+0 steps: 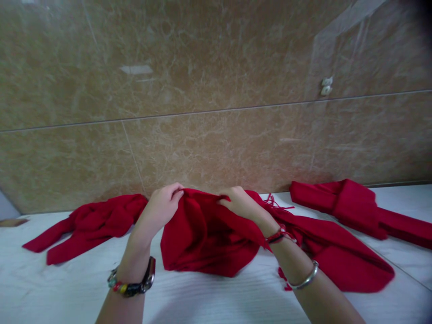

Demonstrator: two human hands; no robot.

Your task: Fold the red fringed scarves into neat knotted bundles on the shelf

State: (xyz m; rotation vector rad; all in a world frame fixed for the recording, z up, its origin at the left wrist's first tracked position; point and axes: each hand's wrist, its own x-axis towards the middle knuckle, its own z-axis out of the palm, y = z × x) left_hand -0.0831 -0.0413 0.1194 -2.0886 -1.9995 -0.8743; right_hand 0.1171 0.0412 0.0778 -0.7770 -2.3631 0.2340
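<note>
A red fringed scarf (212,243) is raised in the middle, its lower part hanging in folds over the white surface. My left hand (167,202) pinches its upper left corner between thumb and fingers. Further right along the same upper edge, my right hand (238,202) grips the cloth, fingers closed on it. Behind my right wrist, more red cloth with fringe (344,256) lies spread to the right; whether it joins the held scarf is hidden by my forearm.
A knotted red cloth (101,220) lies at the left, and a folded, wrapped red cloth (354,204) at the right near the wall. The brown marbled tile wall (216,148) rises behind the white surface (202,297). A small white fixture (326,86) sticks to the wall.
</note>
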